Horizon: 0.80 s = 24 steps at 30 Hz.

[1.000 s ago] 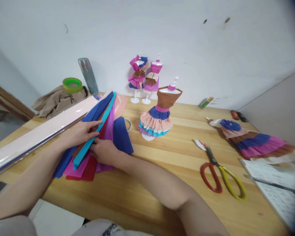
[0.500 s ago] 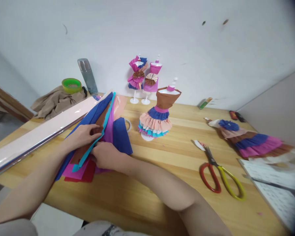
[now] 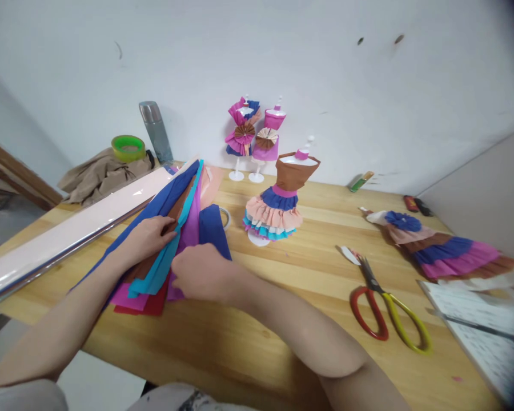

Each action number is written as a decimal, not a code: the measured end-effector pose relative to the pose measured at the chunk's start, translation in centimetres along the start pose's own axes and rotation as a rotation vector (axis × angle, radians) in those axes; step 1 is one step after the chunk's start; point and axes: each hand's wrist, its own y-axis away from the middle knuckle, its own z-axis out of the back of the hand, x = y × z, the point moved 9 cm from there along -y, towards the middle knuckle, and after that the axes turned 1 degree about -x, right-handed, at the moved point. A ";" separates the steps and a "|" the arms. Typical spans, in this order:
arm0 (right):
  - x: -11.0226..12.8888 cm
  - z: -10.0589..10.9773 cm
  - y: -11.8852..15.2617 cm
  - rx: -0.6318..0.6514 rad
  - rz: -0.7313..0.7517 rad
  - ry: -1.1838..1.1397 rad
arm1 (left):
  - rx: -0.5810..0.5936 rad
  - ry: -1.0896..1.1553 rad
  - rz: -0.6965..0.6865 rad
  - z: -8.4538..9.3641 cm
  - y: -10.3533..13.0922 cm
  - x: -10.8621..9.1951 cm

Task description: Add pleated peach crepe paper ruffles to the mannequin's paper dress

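A fanned stack of folded crepe paper lies at the left of the table, with blue, brown, turquoise, purple, pink and red sheets showing. My left hand lies over the stack, its bent fingers gripping the brown and turquoise layers. Just to its right, my right hand is closed at the turquoise sheet's edge, which spreads out toward it; its fingertips are partly hidden. A separate blue piece lies beyond the right hand, partly over a tape roll.
A mannequin in a layered paper dress stands mid-table, two smaller ones behind. Scissors, a paper dress and a printed sheet lie right. Left are a long plastic-wrapped pack, cloth, green tape and a flask.
My right hand has moved slightly right and down, and the turquoise sheet beside it shows wider. My left hand stays on the stack. The view has shifted a little.
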 end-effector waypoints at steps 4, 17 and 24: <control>-4.7 3.2 0.5 -0.204 -0.263 0.086 | -0.202 0.043 -0.206 0.4 0.8 -1.7; -8.8 1.0 -0.4 -0.112 -0.407 0.140 | -0.135 0.106 -0.413 -2.2 1.5 -4.1; -9.3 0.6 -0.6 -0.048 -0.434 0.143 | -0.132 0.126 -0.221 -1.4 1.2 -1.0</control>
